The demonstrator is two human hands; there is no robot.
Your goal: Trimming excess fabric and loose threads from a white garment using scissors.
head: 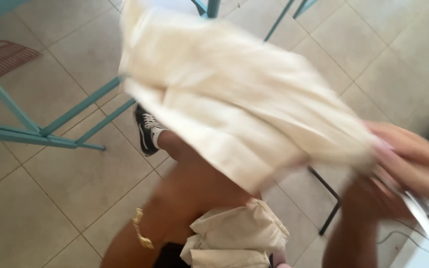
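A large cream cloth (pixel 234 104) hangs spread out in front of me, blurred by motion. My right hand (pixel 405 154) grips its right end, fingers closed on the fabric. My left hand (pixel 175 198), with a gold bracelet (pixel 142 229) at the wrist, reaches up beneath the cloth's lower edge. Its fingers are hidden by the fabric, so its grip does not show. A second cream cloth (pixel 234 238) lies bunched low in the middle, near my lap. Under the hanging cloth I see a bare leg ending in a black and white sneaker (pixel 146 130).
Teal metal frame legs (pixel 50 130) stand on the pale tiled floor (pixel 31 198) at left and top. A thin black metal leg (pixel 329 201) rises at right. A white object (pixel 423 248) with a cable sits at bottom right. A brown mat (pixel 1 55) lies top left.
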